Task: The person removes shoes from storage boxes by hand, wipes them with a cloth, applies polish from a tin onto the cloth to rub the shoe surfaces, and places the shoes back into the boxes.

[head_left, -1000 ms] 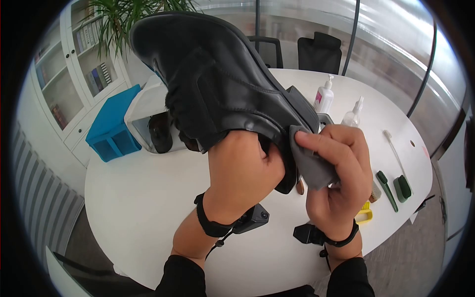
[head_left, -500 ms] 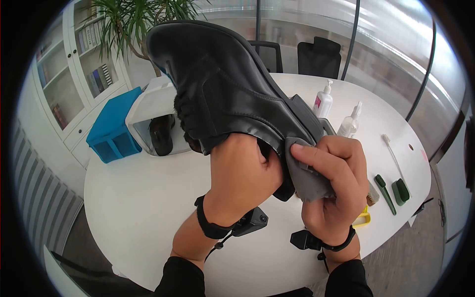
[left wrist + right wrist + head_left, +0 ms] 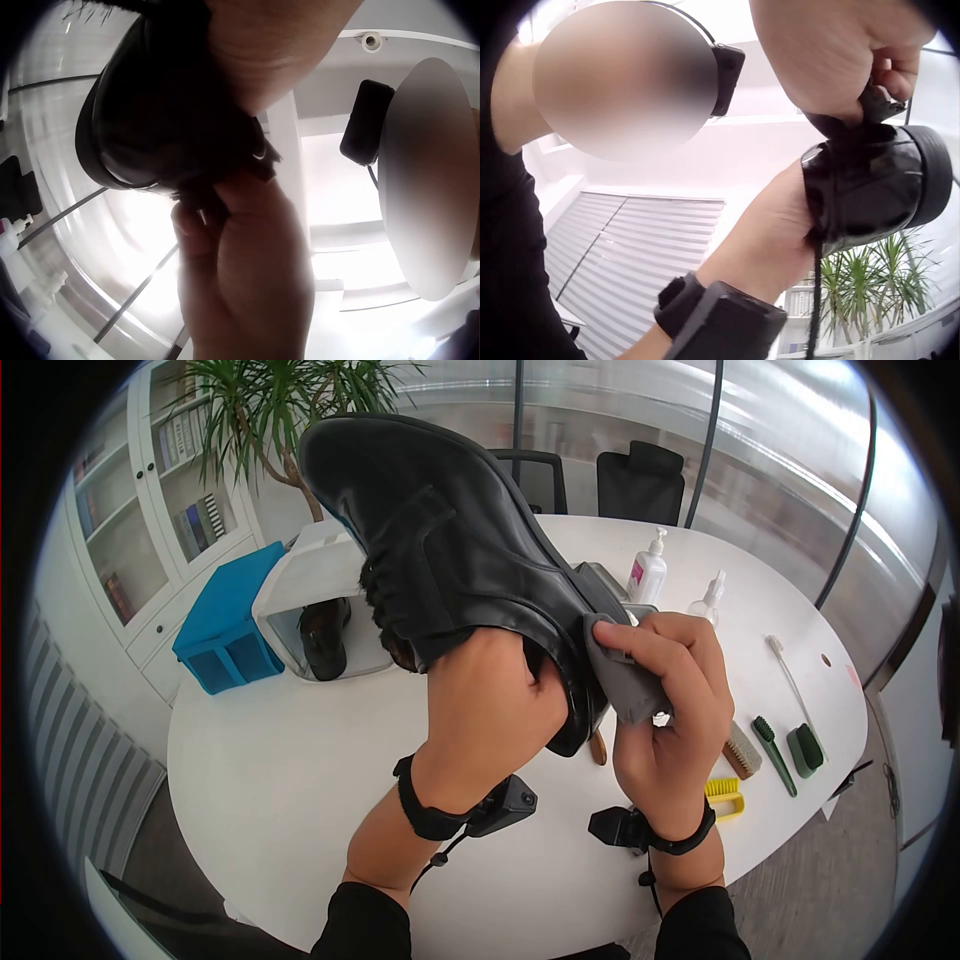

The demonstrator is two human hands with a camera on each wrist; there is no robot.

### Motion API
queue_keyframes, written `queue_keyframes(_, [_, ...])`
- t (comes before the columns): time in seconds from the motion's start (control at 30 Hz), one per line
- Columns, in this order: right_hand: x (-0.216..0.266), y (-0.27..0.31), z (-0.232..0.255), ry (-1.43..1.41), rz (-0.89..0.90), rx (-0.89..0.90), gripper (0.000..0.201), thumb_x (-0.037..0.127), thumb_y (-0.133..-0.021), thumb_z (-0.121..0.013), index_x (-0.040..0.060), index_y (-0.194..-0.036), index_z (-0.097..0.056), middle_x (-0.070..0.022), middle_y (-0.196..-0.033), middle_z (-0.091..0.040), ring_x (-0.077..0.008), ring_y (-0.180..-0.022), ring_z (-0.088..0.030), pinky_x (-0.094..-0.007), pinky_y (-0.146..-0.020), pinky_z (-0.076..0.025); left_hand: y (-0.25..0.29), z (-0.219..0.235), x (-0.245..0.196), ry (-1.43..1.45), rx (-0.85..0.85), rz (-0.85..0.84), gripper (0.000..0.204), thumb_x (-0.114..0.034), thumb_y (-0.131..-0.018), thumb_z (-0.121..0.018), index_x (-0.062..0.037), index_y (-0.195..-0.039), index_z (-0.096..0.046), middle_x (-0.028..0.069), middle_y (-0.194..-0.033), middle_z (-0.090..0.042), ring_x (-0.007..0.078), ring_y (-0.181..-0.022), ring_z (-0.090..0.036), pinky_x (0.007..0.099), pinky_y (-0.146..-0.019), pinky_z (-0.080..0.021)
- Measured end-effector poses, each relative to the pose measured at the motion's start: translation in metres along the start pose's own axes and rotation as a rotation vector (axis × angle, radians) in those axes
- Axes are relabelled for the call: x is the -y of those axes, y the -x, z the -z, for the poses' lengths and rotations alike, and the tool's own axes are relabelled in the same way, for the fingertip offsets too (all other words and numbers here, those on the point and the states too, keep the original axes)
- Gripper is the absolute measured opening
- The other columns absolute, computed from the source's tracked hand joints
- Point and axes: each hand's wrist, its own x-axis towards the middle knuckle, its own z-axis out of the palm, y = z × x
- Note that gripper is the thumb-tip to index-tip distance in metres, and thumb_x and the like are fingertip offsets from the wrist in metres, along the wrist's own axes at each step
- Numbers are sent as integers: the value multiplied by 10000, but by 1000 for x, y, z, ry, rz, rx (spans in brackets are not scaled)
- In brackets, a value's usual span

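A black leather shoe (image 3: 470, 555) is held up over the table, toe to the upper left and heel to the lower right. My left hand (image 3: 492, 695) reaches into its opening and holds it from inside, the fingers hidden in the shoe. With thumb and fingers my right hand (image 3: 678, 705) pinches a grey cloth (image 3: 625, 675) against the side of the heel. In the right wrist view the shiny heel (image 3: 877, 180) shows close up, the right hand (image 3: 840, 56) above it. The left wrist view shows the shoe (image 3: 161, 105) dark against the light.
On the white table (image 3: 290, 800) stand a blue box (image 3: 230, 620) and an open white container (image 3: 285, 610) with a dark shoe (image 3: 325, 638) inside. To the right are a pump bottle (image 3: 648, 572), a spray bottle (image 3: 708, 600), green brushes (image 3: 774, 755), a wooden brush (image 3: 741, 750) and a yellow brush (image 3: 724, 798).
The shoe has shifted lower and a little right in the head view since a second ago. The right hand with the cloth dipped along the heel, then came back up.
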Motion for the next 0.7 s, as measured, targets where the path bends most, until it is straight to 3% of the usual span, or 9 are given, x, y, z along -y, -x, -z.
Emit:
queue_keyframes(0.27, [2, -2, 1, -37, 22, 8, 546, -186, -608, -538, 22, -1070, -745, -116, -933, -581, -239, -807, -609, -279, -675, -495, -1, 0, 0, 81, -10, 15, 44, -27, -752, -666, -12, -783, -638, 110, -580, -612, 339, -559, -630, 390, -604, -516])
queue_keyframes(0.37, [1, -1, -2, -36, -29, -23, 547, -180, -603, -548, 27, -1069, -747, -117, -935, -581, -249, -807, -610, -279, -672, -493, -1, -1, 3, -19, -30, -57, 51, -30, -751, -671, -10, -784, -636, 109, -574, -609, 341, -558, -629, 386, -612, -518])
queue_keyframes(0.57, [10, 1, 1, -17, 30, 30, 555, -178, -606, -548, 33, -1080, -746, -119, -959, -583, -246, -800, -610, -275, -672, -495, -1, 3, -2, 36, 4, 31, 65, -30, -753, -675, -12, -810, -648, 120, -626, -630, 343, -613, -643, 401, -656, -525])
queue_keyframes(0.7, [1, 0, -2, -28, -13, 11, 567, -177, -588, -553, 30, -1077, -752, -116, -949, -578, -246, -788, -609, -274, -680, -494, -1, 0, 2, -26, -29, -49, 71, -30, -754, -676, -10, -816, -648, 122, -612, -628, 347, -595, -641, 395, -635, -522])
